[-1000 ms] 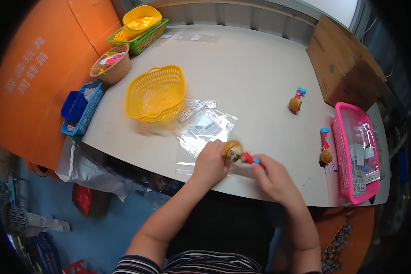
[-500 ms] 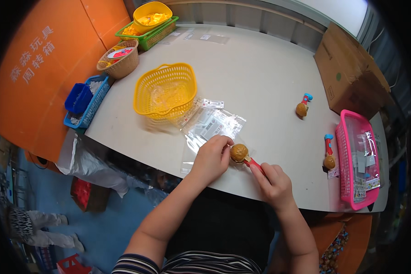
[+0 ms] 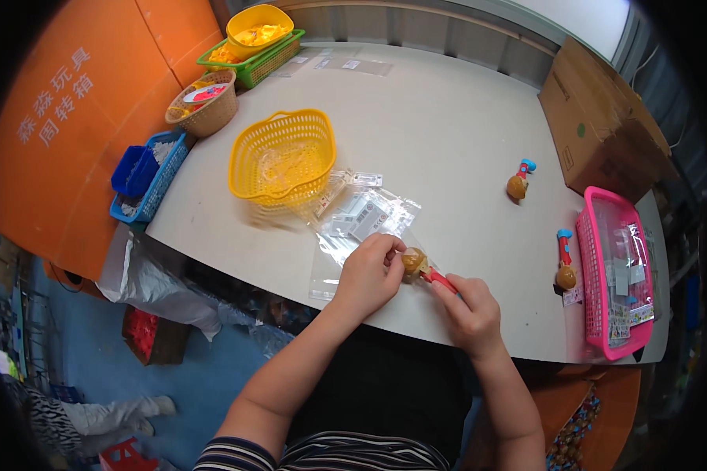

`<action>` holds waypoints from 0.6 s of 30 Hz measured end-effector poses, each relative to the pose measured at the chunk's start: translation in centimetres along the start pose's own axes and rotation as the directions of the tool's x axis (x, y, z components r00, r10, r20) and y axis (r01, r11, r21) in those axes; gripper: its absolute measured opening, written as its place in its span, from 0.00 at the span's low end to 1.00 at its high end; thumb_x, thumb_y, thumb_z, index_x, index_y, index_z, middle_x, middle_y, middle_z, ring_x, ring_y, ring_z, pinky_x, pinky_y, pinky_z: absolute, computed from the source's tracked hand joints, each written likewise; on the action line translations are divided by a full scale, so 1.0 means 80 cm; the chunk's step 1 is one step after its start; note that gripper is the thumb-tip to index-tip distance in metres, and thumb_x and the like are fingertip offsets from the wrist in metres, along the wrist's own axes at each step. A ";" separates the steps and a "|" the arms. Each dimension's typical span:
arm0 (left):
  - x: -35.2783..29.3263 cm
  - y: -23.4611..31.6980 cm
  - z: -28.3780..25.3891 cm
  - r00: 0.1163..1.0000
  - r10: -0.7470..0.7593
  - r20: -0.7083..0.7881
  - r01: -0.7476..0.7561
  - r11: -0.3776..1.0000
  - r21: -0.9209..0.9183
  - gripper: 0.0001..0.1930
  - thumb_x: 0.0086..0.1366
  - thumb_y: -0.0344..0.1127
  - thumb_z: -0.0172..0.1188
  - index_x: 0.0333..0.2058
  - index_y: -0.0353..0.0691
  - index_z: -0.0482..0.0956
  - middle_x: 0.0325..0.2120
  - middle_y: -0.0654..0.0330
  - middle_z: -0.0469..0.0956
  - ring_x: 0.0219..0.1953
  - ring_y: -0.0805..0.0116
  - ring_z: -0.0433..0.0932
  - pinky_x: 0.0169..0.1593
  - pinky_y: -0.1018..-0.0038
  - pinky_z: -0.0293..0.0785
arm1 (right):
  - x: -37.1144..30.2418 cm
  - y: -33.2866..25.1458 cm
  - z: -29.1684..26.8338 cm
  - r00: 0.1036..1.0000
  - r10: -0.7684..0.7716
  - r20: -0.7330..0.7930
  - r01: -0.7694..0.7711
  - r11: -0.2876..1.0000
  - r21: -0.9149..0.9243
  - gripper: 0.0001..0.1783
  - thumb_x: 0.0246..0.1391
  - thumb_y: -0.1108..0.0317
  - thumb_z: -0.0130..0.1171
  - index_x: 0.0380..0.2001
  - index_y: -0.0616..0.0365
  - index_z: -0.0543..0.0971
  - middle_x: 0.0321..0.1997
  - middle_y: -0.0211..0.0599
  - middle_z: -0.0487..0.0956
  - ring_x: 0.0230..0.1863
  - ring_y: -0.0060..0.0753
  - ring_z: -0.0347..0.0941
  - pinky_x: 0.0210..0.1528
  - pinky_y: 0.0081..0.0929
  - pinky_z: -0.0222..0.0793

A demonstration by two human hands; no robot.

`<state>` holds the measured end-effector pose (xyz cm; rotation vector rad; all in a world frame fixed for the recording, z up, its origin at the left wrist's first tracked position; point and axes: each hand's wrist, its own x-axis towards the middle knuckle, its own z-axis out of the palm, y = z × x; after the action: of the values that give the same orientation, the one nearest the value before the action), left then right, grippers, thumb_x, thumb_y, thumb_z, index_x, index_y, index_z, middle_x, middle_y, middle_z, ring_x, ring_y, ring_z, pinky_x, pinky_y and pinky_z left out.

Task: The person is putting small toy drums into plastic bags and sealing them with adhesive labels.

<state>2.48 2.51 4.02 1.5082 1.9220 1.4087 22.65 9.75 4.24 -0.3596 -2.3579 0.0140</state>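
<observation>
Right hand point(image 3: 473, 315) grips the brown-headed toy point(image 3: 413, 264) by its red handle, over the desk's point(image 3: 440, 118) near edge; left hand point(image 3: 369, 276), fingers narrowed, meets the head, grip undetermined. Handling unfinished: toy outside the clear bags point(image 3: 328, 271). One matching toy point(image 3: 517, 187) and a second toy point(image 3: 565, 277) lie untouched at right

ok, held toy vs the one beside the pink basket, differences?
The right hand grips the held toy; the loose toy lies on the table. The held toy's head points toward the left hand, the loose toy's toward the table's near edge. Both have brown heads and red handles.
</observation>
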 end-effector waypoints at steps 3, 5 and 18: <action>0.003 0.000 0.003 1.000 0.018 -0.003 -0.018 0.999 0.029 0.05 0.60 0.26 0.57 0.36 0.36 0.78 0.29 0.55 0.76 0.29 0.61 0.78 0.35 0.70 0.76 | -0.002 0.001 -0.005 0.994 0.103 0.047 -0.107 0.991 0.083 0.20 0.43 0.79 0.64 0.43 0.57 0.83 0.42 0.40 0.79 0.35 0.37 0.76 0.35 0.27 0.76; 0.002 -0.001 0.003 1.000 0.002 0.006 -0.002 0.999 0.036 0.05 0.60 0.26 0.57 0.35 0.36 0.78 0.29 0.55 0.76 0.30 0.61 0.78 0.35 0.69 0.76 | -0.005 -0.003 -0.007 0.986 0.139 0.089 -0.149 0.982 0.113 0.19 0.45 0.79 0.64 0.44 0.58 0.82 0.42 0.41 0.79 0.36 0.39 0.76 0.36 0.28 0.76; -0.002 0.021 0.013 0.955 0.295 0.005 -0.276 0.887 0.371 0.07 0.55 0.26 0.60 0.35 0.37 0.77 0.28 0.54 0.75 0.32 0.53 0.77 0.37 0.63 0.74 | -0.032 -0.006 -0.010 0.971 0.238 0.035 -0.240 0.946 0.219 0.17 0.47 0.80 0.67 0.43 0.65 0.79 0.43 0.47 0.80 0.41 0.47 0.78 0.44 0.34 0.77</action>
<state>4.25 2.82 4.91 2.0179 2.1573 1.2520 24.84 8.54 3.10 -0.5332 -2.2780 0.3920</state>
